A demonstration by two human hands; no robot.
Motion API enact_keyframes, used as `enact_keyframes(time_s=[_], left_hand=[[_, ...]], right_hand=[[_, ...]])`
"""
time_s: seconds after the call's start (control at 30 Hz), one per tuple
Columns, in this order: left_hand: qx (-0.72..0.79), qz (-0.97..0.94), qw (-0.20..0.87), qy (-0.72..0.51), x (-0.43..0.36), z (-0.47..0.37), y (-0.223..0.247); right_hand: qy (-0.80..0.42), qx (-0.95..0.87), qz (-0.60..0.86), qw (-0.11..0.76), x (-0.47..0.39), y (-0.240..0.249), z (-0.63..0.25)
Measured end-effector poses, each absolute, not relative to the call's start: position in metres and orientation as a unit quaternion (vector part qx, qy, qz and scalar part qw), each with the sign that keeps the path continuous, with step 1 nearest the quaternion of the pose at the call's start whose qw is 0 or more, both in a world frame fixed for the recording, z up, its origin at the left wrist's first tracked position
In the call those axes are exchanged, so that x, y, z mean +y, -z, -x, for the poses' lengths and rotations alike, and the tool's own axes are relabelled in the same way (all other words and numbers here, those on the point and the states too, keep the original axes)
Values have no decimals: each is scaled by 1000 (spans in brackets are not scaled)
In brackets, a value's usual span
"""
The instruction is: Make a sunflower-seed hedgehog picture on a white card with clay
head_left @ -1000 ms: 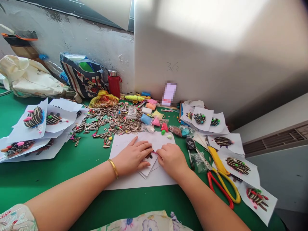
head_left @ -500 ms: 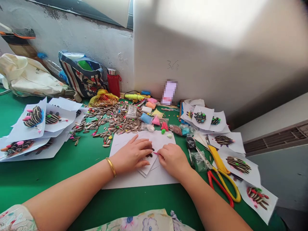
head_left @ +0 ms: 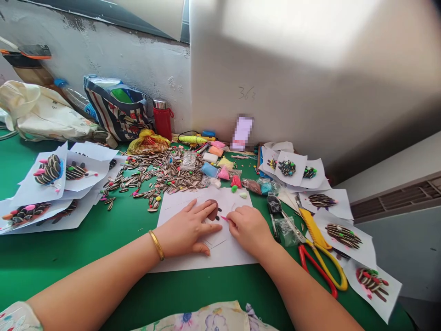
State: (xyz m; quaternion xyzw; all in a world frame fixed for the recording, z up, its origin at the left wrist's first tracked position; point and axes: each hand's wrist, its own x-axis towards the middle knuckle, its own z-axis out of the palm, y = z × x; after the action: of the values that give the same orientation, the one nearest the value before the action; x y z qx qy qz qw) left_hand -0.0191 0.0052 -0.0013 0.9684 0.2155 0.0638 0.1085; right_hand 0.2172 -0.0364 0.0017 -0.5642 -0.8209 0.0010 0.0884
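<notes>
My left hand (head_left: 193,226) lies spread on a small white paper, holding nothing, with fingertips at the edge of a flat brown clay shape (head_left: 214,211). Two dark seeds (head_left: 217,218) sit at that shape's right side. Close by on the right, my right hand (head_left: 250,230) is closed in a pinch on a small pink piece of modelling clay (head_left: 224,218), its tip pointing left toward the seeds. Beneath both hands is a large white sheet (head_left: 172,202). A green clay ball (head_left: 234,188) and a pale green one (head_left: 243,195) rest near its top edge.
Sunflower seeds (head_left: 179,174) are heaped behind the sheet, beside bagged coloured clay (head_left: 210,169). Scissors (head_left: 327,262) and a yellow cutter (head_left: 313,227) lie to the right. Papers with seed-and-clay figures are stacked left (head_left: 48,172) and right (head_left: 344,236). A red bottle (head_left: 162,122) stands behind.
My left hand has shifted slightly down and flattened with fingers spread, uncovering the brown clay shape. My right hand still pinches the pink clay, almost in the same place.
</notes>
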Motion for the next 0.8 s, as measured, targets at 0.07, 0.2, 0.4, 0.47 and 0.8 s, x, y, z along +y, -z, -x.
enact_keyframes(time_s=[0.07, 0.2, 0.4, 0.47, 0.8], left_hand=[[214, -968, 109, -70, 8, 18, 3], [216, -967, 107, -78, 10, 17, 4], [220, -967, 102, -72, 10, 17, 5], [223, -968, 99, -62, 10, 16, 5], [219, -967, 101, -77, 10, 17, 7]], right_hand=[[7, -818, 569, 87, -35, -1, -216], [17, -817, 569, 91, -34, 2, -213], [8, -822, 562, 93, -34, 3, -207], [2, -825, 558, 93, -35, 2, -206], [-9, -823, 560, 95, -33, 2, -208]])
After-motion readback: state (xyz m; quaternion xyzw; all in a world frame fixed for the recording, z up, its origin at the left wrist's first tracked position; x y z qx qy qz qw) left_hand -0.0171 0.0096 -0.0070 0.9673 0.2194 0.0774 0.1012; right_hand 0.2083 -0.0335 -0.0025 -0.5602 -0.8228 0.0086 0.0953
